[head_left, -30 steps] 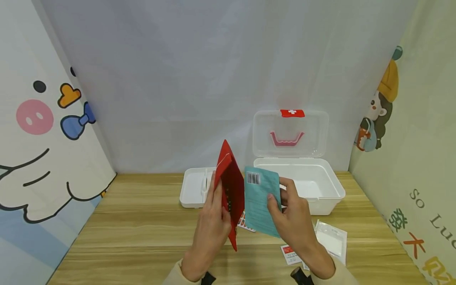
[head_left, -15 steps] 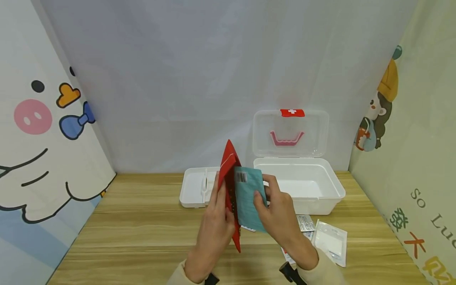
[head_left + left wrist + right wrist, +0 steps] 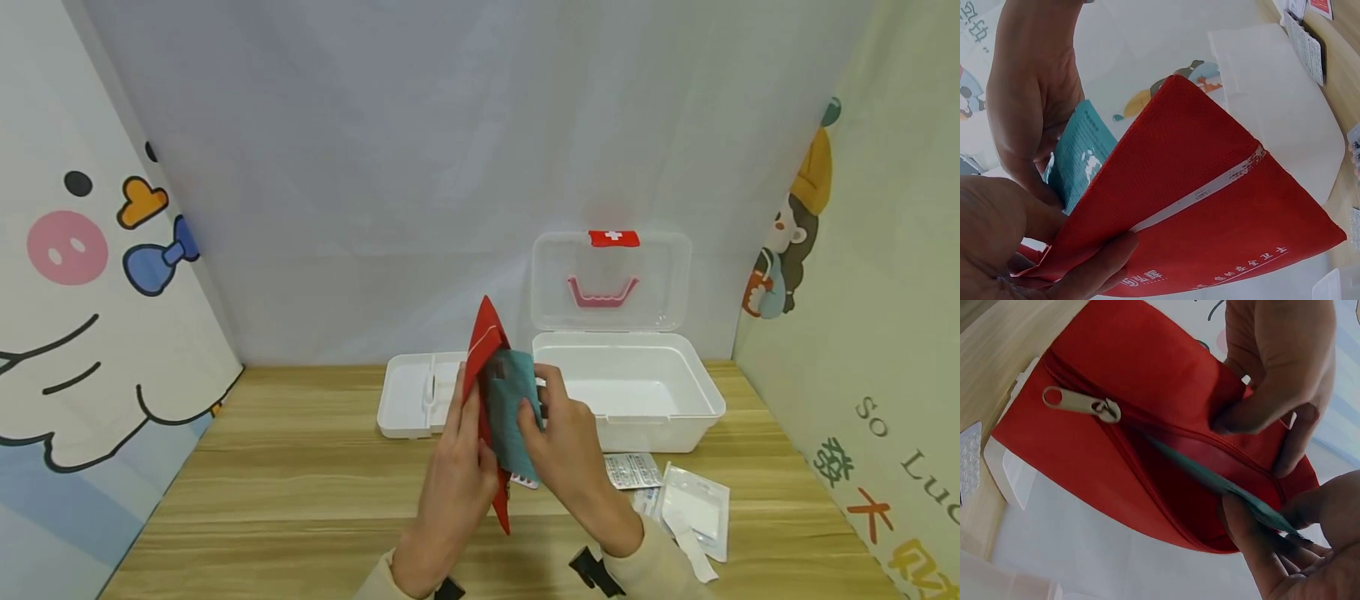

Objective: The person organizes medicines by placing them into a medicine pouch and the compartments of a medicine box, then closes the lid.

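My left hand grips a red zippered pouch by its edge and holds it upright above the table. In the right wrist view the pouch's zip is undone, its metal zip pull at one end of the opening. My right hand pinches a flat teal packet with printed text. The packet's leading edge is inside the pouch mouth; its outer part shows between my right thumb and fingers. How deep it reaches is hidden by the red fabric.
Behind stands a white first-aid box with its clear lid raised. A white tray lies left of it. Right of my hands are a blister pack, a clear packet and a white strip on the wooden table.
My right hand has moved left with the teal packet, from beside the pouch to partly inside its opening. The left hand and pouch have shifted slightly right.
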`<action>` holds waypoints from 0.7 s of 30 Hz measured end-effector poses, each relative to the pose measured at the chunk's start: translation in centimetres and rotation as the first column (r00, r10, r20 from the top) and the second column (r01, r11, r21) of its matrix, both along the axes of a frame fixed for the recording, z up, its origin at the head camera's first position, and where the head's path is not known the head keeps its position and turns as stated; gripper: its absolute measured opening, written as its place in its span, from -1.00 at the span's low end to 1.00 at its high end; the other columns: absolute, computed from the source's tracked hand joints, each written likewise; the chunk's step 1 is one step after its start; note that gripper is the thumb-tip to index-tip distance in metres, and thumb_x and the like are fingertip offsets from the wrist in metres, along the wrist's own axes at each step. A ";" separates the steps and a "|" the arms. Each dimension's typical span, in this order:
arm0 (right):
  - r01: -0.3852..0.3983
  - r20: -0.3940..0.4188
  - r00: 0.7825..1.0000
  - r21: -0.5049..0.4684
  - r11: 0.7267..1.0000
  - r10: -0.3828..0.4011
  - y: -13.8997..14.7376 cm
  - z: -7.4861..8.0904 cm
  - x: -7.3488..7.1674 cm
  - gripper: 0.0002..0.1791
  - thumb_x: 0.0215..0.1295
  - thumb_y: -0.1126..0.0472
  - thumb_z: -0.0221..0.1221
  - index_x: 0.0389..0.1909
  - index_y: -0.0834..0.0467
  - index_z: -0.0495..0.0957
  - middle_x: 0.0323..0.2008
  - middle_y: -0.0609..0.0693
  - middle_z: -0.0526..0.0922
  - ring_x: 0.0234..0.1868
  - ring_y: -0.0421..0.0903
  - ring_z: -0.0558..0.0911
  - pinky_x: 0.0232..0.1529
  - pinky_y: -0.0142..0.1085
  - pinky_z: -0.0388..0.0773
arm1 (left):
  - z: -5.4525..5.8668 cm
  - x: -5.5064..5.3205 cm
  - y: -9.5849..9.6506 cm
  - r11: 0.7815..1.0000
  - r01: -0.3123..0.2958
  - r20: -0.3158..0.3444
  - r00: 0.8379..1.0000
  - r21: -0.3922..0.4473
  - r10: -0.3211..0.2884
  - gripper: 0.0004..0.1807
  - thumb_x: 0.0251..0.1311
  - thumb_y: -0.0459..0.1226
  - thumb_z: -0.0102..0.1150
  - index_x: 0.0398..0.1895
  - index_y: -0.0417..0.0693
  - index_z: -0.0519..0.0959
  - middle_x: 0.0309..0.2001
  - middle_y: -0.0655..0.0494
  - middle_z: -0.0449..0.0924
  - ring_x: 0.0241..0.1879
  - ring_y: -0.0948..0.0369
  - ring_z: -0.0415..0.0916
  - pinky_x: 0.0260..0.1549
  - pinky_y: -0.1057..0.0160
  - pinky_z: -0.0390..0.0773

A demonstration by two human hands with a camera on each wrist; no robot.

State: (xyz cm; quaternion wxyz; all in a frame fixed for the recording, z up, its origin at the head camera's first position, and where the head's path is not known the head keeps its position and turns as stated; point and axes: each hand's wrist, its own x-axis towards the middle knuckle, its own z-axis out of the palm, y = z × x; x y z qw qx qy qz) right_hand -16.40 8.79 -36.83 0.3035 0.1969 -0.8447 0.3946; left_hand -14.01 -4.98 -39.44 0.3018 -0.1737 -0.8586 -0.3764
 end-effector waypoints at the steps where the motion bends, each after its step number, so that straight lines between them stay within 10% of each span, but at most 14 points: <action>1: -0.002 0.005 1.000 -0.002 1.000 0.002 -0.2 -0.1 0.0 -0.62 0.24 0.37 0.18 0.09 0.22 0.40 -0.29 0.15 0.78 -0.37 -0.05 0.76 -0.41 -0.24 0.68 | 0.0 0.0 0.0 1.000 0.001 0.004 1.000 0.001 -0.001 0.04 -0.05 -0.69 0.10 0.56 -0.06 0.00 0.58 0.00 -0.06 -0.04 0.02 0.57 -0.23 0.28 0.67; 21: -0.008 -0.023 1.000 -0.049 0.999 0.007 -2.2 -1.6 -1.3 -0.67 0.38 0.28 0.12 0.11 0.25 0.38 -0.30 0.18 0.70 -0.38 0.00 0.69 -0.36 -0.18 0.65 | 0.1 0.4 0.5 1.000 0.005 -0.033 0.999 -0.027 -0.006 -0.04 -0.04 -0.68 0.12 0.52 -0.14 0.10 0.56 -0.09 -0.01 0.07 0.01 0.59 -0.28 0.30 0.66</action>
